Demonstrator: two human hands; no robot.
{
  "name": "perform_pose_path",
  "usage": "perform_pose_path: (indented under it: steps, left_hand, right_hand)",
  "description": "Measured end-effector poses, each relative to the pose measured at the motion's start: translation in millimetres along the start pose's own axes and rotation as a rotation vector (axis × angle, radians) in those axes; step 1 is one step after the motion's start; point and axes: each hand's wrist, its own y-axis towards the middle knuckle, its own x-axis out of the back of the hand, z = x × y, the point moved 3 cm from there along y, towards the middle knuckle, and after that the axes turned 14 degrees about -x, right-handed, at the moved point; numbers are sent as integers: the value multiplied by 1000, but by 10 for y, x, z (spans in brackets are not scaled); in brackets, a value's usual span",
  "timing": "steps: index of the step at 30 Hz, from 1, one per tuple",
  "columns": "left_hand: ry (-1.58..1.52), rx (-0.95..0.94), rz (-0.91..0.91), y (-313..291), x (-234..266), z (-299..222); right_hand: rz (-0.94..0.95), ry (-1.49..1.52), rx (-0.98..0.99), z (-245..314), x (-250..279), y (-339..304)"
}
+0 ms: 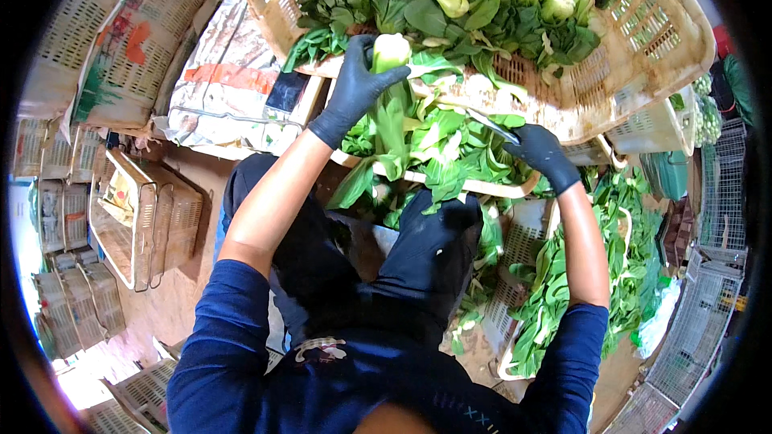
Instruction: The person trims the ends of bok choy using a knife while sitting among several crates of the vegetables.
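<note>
My left hand [358, 90], in a black glove, is closed around a bok choy [392, 108]; its pale cut base points up and away, its leaves hang toward me. In my gloved right hand [540, 153] is a knife [489, 124], its metal blade pointing left over loose leaves. Below both hands lies a crate of loose bok choy leaves [442, 153], just beyond my knees. A large tilted plastic crate [635, 72] stands at the far side, with several whole bok choy [482, 0] piled in it, bases mostly toward me.
To the right, another crate overflows with leafy greens [555, 305]. Wire cages [691, 337] line the far right. On the left stand an upended beige crate [173, 225] and stacked crates [72, 297]. A white wrapped bundle [221, 72] sits left of the large crate.
</note>
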Motion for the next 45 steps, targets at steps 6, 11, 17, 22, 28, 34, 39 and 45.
perform_pose_path:
  steps: [6, 11, 17, 22, 28, 34, 39, 45]
  left_hand:
    - [-47, 135, 229, -53, -237, -423]
    - [102, 35, 281, -349, -389, -622]
    - [234, -30, 249, -503, -420, -760]
    - [43, 89, 210, -455, -381, -735]
    - [28, 112, 277, -615, -471, -614]
    - [-265, 208, 308, -561, -332, -723]
    - [-344, 367, 100, -606, -332, -550]
    - [-126, 130, 110, -612, -535, -424]
  right_hand:
    - [-343, 275, 92, 467, 604, -363]
    - [-473, 294, 195, 1009, 577, -487]
    - [-400, 315, 165, 991, 345, -474]
    - [-223, 490, -197, 520, 51, -160]
    - [-190, 1110, 282, 1145, 323, -380]
    - [24, 1212, 119, 775, 300, -187]
    - [-386, 879, 49, 719, 250, -159]
    - [-46, 1307, 105, 1112, 110, -301]
